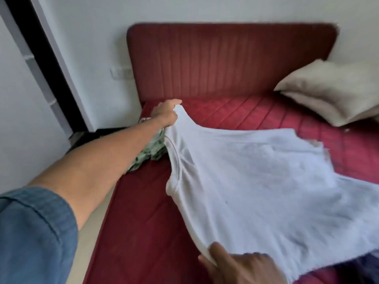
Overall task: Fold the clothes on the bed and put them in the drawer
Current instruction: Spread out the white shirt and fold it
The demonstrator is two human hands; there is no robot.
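Note:
A white T-shirt (256,177) hangs stretched out just above the red mattress (143,232). My left hand (166,112) reaches far forward and grips one shoulder of the shirt near the headboard. My right hand (242,267) holds the other shoulder at the near edge, thumb on top of the cloth. The shirt's collar runs between the two hands, and its hem trails off to the right. A crumpled green patterned garment (149,154) lies on the mattress under my left forearm, partly hidden by the arm and the shirt.
A red padded headboard (225,60) stands against the white wall. A beige pillow (332,91) lies at the far right. A dark doorway (45,64) is at the left, with pale floor (90,242) beside the bed. Dark cloth (361,269) shows at the lower right.

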